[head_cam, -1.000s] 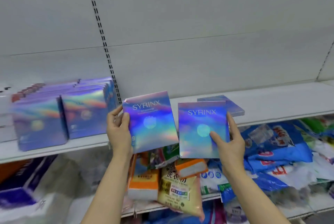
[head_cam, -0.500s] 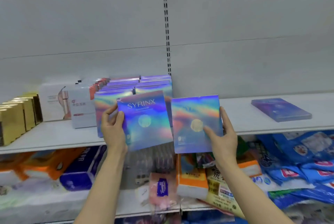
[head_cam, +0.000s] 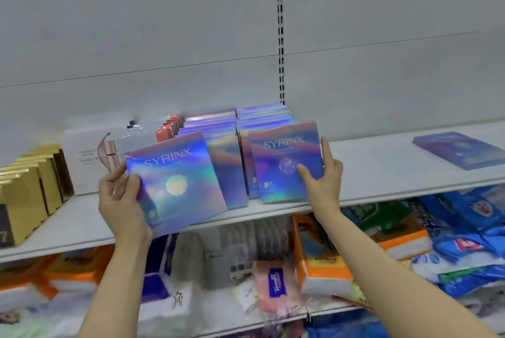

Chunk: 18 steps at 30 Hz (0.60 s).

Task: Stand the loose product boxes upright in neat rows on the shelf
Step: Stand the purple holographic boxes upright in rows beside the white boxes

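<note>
Holding two shiny boxes, we stand in front of the white shelf (head_cam: 369, 173). Our left hand (head_cam: 121, 201) grips the left box (head_cam: 176, 184) by its left edge, thumb on the front and fingers behind. This box is tilted and hangs in the air just in front of the shelf edge. Our right hand (head_cam: 321, 182) pinches the right box (head_cam: 287, 163) at its right edge, thumb on the front and one finger pointing up along the side. This box stands upright at the front of the right row (head_cam: 263, 119), and its bottom looks to be on the shelf.

We think these boxes are light and thin, made of stiff card. The shiny skin looks smooth, so it could slip. Holding by the side edges seems best, with a thumb in front and fingers behind. We should not squeeze the flat middle hard, because it may bend.

Another box (head_cam: 459, 149) lies flat, well apart to the right, so it still needs standing up. Gold boxes (head_cam: 30, 187) stand in rows at the far left.
</note>
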Available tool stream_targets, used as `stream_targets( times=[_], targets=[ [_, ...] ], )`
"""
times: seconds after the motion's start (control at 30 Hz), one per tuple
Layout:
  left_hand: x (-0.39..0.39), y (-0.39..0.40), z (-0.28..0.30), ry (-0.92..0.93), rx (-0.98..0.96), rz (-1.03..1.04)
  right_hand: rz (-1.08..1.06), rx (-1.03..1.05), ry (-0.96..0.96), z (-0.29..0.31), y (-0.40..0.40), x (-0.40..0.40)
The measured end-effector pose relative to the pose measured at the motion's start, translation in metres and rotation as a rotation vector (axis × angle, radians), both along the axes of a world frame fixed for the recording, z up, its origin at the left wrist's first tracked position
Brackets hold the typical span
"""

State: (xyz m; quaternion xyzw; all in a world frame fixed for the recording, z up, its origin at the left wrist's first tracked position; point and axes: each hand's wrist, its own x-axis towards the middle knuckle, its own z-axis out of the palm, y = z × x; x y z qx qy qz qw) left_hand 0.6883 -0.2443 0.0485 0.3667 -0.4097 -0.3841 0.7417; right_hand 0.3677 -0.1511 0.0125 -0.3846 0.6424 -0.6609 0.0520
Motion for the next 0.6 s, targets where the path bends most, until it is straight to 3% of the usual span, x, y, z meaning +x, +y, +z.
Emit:
stream_targets(
  times=[0.17, 0.4, 0.53, 0.6],
  targets=[
    [0.000, -0.011, -0.007, 0.016, 0.006, -0.003, -0.132, 0.292, 0.219, -0.016, -0.013, 0.020],
    [-0.031, -0.017, -0.001, -0.041, -0.083, -0.042, -0.092, 0.395, 0.296, -0.016, -0.027, 0.032],
    [-0.057, -0.022, -0.006, -0.215, -0.179, 0.016, -0.111, 0.394, 0.321, -0.023, -0.022, 0.032],
    [-0.069, -0.026, -0.017, -0.349, -0.222, 0.121, -0.148, 0.397, 0.429, -0.029, -0.021, 0.034]
  ],
)
